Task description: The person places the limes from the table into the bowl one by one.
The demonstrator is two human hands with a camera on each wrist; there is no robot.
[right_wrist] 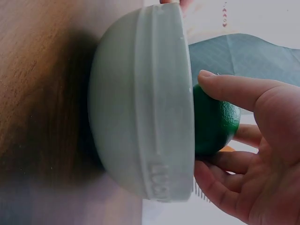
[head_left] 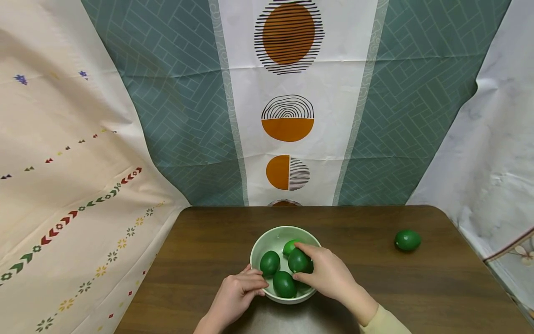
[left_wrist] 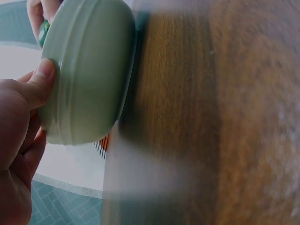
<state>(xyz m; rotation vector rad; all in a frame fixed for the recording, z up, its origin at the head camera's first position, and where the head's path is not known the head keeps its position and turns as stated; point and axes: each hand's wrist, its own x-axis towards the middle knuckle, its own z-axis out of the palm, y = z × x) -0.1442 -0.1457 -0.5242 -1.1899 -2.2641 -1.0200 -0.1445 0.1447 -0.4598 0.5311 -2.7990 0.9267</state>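
A pale green bowl (head_left: 269, 242) stands on the table with several limes inside. My left hand (head_left: 238, 294) grips its near-left rim, the thumb (left_wrist: 42, 77) against the outer wall in the left wrist view. Over the right side of the bowl, my right hand (head_left: 331, 273) holds a dark green lime (head_left: 298, 260) between thumb and fingers. The right wrist view shows that lime (right_wrist: 218, 122) sticking up past the rim. Two dark limes lie in the bowl, one at the left (head_left: 270, 263) and one in front (head_left: 284, 284). Behind the held one, a brighter green lime (head_left: 289, 247) is partly hidden.
Another dark green lime (head_left: 407, 240) lies on the brown wooden table (head_left: 208, 241), far to the right of the bowl. Patterned cloth (head_left: 187, 116) hangs behind the table, with pale cloths at the left (head_left: 75, 139) and right (head_left: 492, 153).
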